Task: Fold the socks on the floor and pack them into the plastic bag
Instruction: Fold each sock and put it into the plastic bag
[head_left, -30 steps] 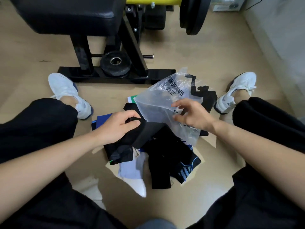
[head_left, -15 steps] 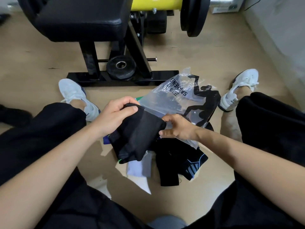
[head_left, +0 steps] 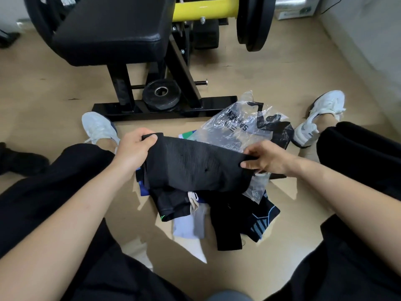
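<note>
**Black sock held stretched between both hands above the floor pile**

A person sits on the beige floor [head_left: 282,79] with legs spread, in black trousers [head_left: 54,192].

The left hand [head_left: 134,148] grips one end of a black ribbed fabric sock [head_left: 195,168], with the fingers curled over its top edge. The right hand [head_left: 267,158] pinches the opposite end between curled fingers and thumb. The sock hangs spread flat between the two hands, lifted clear of the floor, with its lower edge drooping toward the heap below.

A crumpled clear plastic bag with black lettering and a black figure print [head_left: 238,131] lies on the floor just behind the held sock, and partly under the right hand. I cannot tell whether its mouth is open.

A loose pile of mixed socks [head_left: 217,213] lies directly under the held sock, between the legs. It holds black, white, pale blue, grey and beige pieces, none visibly folded.

A white sneaker [head_left: 97,127] sits on the left foot and another white sneaker [head_left: 321,114] on the right, one to each side of the bag.

Beyond them stands a black padded weight bench [head_left: 112,29] on a black steel frame. A small black weight plate [head_left: 161,94] rests at its base. A yellow bar [head_left: 204,7] carries large black plates [head_left: 253,20] at upper right.
</note>
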